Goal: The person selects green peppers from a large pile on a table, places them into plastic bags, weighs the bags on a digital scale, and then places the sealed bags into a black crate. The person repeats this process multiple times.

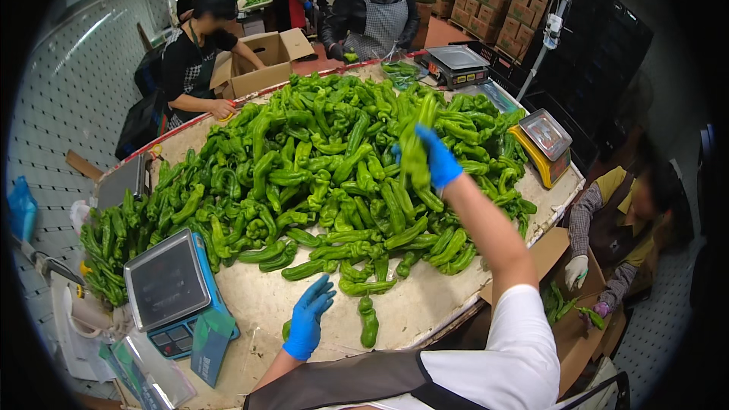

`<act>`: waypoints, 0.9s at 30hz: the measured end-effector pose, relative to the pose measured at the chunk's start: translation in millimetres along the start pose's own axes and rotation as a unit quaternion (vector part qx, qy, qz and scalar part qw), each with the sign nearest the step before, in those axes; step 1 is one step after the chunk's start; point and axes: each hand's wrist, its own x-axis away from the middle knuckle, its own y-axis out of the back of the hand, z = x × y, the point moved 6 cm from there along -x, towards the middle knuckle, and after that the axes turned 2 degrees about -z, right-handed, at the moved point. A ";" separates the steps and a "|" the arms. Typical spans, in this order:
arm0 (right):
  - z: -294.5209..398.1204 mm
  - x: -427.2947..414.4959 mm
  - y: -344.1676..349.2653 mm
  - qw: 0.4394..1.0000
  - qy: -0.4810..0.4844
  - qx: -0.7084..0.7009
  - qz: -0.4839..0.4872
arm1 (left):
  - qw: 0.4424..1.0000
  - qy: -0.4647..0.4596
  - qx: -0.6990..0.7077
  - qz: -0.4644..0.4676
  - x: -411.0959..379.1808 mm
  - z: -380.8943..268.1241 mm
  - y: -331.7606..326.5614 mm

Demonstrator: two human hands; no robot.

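Long green peppers [342, 165] lie in a broad heap on the worktable [262, 302]. My right hand [435, 156], in a blue glove, is raised over the heap and grips several green peppers [414, 154], slightly blurred. Nothing shows in my blue-gloved left hand [310, 313], its fingers extended above the bare tabletop near me. A pepper [286, 330] is partly hidden behind the left wrist. Another single pepper [368, 322] lies to the right of that hand, just below the heap's near edge.
A blue scale [168, 279] stands at left, with printed plastic bags [211, 344] against it. A yellow scale [544, 145] and a dark scale [458, 62] sit along the far right side. Co-workers stand around the table; cardboard boxes [262, 57] [569, 347] are beside two of them.
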 end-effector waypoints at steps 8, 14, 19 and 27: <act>46.6 -120.3 108.5 0.959 0.207 0.034 -0.190 | 0.999 0.028 -0.022 -0.002 -3.9 17.6 4.8; -34.3 -25.1 31.7 0.808 0.038 0.584 -0.068 | 0.998 0.051 -0.022 -0.013 -8.4 20.6 8.4; -136.1 30.7 43.4 0.859 0.047 0.508 -0.046 | 0.995 0.059 -0.044 0.061 -19.8 28.8 -27.7; -168.0 114.5 69.3 0.951 -0.255 -0.169 0.035 | 0.993 0.069 -0.060 0.075 -10.3 32.6 -30.1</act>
